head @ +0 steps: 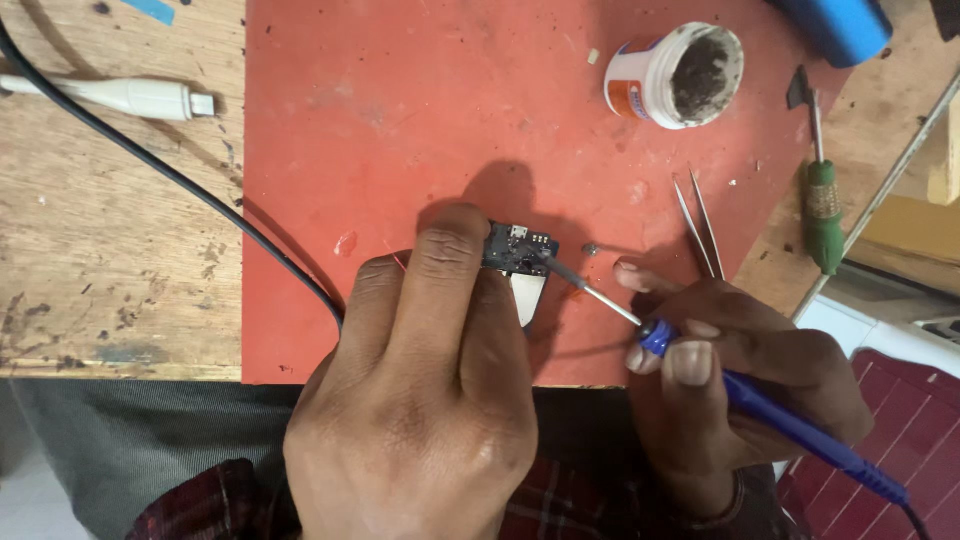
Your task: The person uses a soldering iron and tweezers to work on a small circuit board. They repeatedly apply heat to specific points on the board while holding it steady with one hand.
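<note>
A small dark rectangular circuit board (520,248) with a metal socket on its far edge was seen lying on a red rubber mat (400,120) spread over a worn wooden bench (110,260). The board was judged to be light, stiff and fragile, with tiny parts that could be knocked off; it would best be taken by its bare edges, not by its populated face. A white piece (527,298) lay just under its near side.

The left hand (420,400) was laid over the board's left end, its fingers (450,250) pressed down and closed onto the board so that it was held flat against the mat. The board therefore lay directly beneath and just beyond those fingertips, with only its right half left uncovered.

The right hand (740,380) was wrapped around a blue-handled soldering iron (760,400), gripped like a pen between thumb and 2 fingers. Its thin metal tip (560,270) was touching the board's right edge, just left of the right hand's fingers.

A small grey bead (590,249) lay just beyond the tip. Farther off from the right hand, metal tweezers (700,225), a green-handled screwdriver (824,205) and an open white tub of dark paste (675,75) were set. A black cable (170,175) ran left of the left hand, and a white plug (140,98) lay well apart.
</note>
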